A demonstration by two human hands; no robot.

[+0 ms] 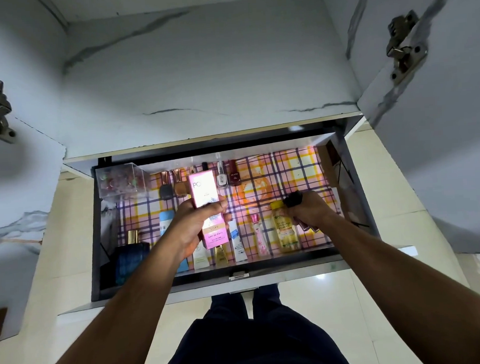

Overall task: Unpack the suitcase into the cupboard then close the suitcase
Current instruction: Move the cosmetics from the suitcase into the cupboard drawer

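Observation:
An open cupboard drawer (pixel 266 278) with a pink checked liner holds several cosmetics. My left hand (pixel 192 226) grips two pink boxes over the drawer's middle: an upright one (pixel 203 188) and a second box (pixel 215 233) marked SPF below it. My right hand (pixel 308 210) is curled round a small dark bottle with a black cap (pixel 292 199), just right of a yellow bottle (pixel 286 229) lying in the front row. The suitcase is out of view.
A clear plastic box (pixel 122 181) sits in the drawer's back left corner, with nail polish bottles (pixel 227 174) along the back. A blue perfume bottle (pixel 132 254) stands front left. White tubes (pixel 238 243) lie in front. Open cupboard doors with metal hinges (pixel 404 45) flank the shelf above.

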